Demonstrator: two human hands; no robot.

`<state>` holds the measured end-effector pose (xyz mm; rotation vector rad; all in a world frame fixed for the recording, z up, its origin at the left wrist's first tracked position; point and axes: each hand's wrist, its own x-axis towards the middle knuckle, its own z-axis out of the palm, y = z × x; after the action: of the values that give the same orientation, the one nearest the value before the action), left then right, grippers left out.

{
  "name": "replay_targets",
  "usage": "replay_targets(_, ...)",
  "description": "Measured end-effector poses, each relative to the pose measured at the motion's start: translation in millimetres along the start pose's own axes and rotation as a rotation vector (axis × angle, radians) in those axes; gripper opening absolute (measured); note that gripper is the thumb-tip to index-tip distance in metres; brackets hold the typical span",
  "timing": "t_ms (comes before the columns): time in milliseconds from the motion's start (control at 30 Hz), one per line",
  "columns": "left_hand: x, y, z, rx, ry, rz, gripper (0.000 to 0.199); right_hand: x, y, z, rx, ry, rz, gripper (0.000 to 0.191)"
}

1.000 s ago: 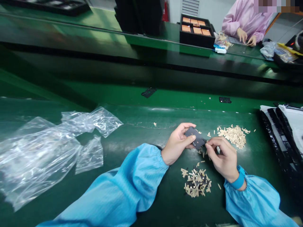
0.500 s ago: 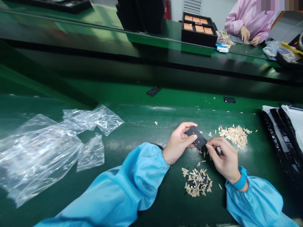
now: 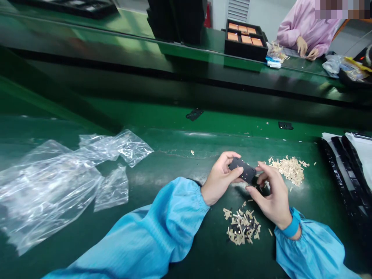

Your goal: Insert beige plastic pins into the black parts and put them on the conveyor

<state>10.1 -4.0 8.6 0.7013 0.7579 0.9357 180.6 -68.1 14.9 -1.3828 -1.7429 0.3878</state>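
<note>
Dark plate: the dark plate [image 3: 244, 171] is held up over the green table [image 3: 174, 162], tilted, between the two hands.
Left hand: the left hand [image 3: 220, 177] pinches the plate's left part, thumb flat across its face and hiding some of it, the other fingers behind.
Right hand: the right hand [image 3: 271, 195] is at the plate's right end, thumb and index finger parted, the other fingers curled; whether a fingertip touches the plate I cannot tell.
Pale pile: the pile of small pale pieces [image 3: 292, 170] lies right of the plate, just beyond the right hand.
Mixed pile: the mixed pile of pale strips and black bits [image 3: 242, 228] lies on the near side of the plate, between the blue sleeves.
Clear bags: the crumpled clear plastic bags [image 3: 58, 186] spread well to the plate's left.
Black pieces: one flat black piece [image 3: 194, 114] lies beyond the plate to the left, a second black piece [image 3: 286, 125] beyond it to the right.
Packaging: the black and white packaging [image 3: 345, 166] is far to the plate's right.
Across: past the plate, a black box with orange blocks [image 3: 245, 49] stands on the raised green shelf, near a person in pink [image 3: 308, 29].
</note>
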Motion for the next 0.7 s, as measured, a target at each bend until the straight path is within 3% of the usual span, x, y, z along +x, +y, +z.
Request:
replay_targets(100, -3.5, -2.8, 2.5, -0.040, -0.003, -0.020, 0.045, -2.9, -1.4, 4.1, -0.063, 0.008, -0.071, 0.056)
replay_targets(200, -6.2, -4.8, 4.4, -0.055, -0.005, -0.041, 0.048, -5.3, -1.6, 5.1, -0.114, 0.086, -0.150, 0.044)
replay_targets(300, -6.7, -4.4, 4.9, -0.021, -0.012, -0.044, 0.050, -5.1, -0.6, 3.1, -0.105, 0.094, -0.136, 0.030)
replay_targets(600, -5.3, -11.2, 2.0, 0.211, -0.019, 0.040, 0.036, 4.8, 0.1, 1.0, 0.323, 0.076, 0.352, 0.018)
replay_targets(700, -6.6, -14.1, 2.2, 0.242, -0.039, 0.054, 0.031, 7.4, -0.8, 1.2, 0.355, 0.037, 0.428, 0.021)
